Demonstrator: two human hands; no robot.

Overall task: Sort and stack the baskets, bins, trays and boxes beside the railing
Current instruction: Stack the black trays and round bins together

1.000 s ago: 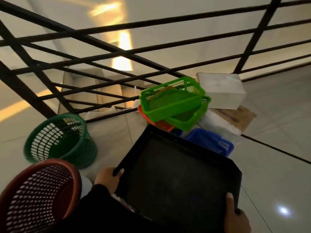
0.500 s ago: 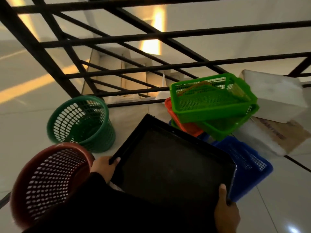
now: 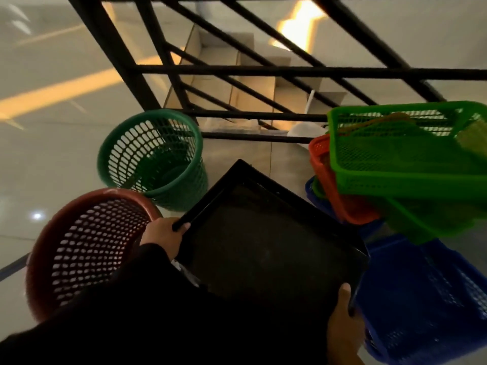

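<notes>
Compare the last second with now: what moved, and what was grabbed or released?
Nothing was grabbed or released. The view swung left, so the white box left the frame. Both hands, left hand and right hand, still hold the flat black plastic tray.

No text, label, brand, number or sign can be read anywhere; the baskets and the tray show no legible markings.
</notes>
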